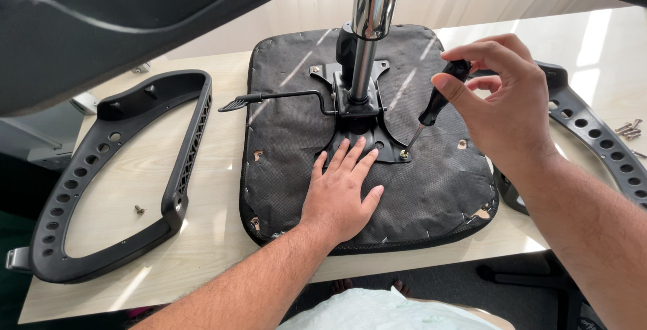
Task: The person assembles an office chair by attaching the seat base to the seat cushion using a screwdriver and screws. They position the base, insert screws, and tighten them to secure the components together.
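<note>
Seat underside (pixel 431 188), black fabric, is lying face-down at centre of the pale desk (pixel 216 168). Left hand (pixel 340 192) is pressing flat on it, fingers spread, gripping nothing, at 6 o'clock from the chrome column (pixel 367 26). Right hand (pixel 502 104) is closing around a black-handled screwdriver (pixel 435 107), whose tip is meeting a screw (pixel 404 155) on the metal mounting plate (pixel 357 138). Armrest frames are lying at 9 o'clock (pixel 121 175) and 3 o'clock (pixel 593 134). Loose screws (pixel 628 128) are resting at 3 o'clock.
</note>
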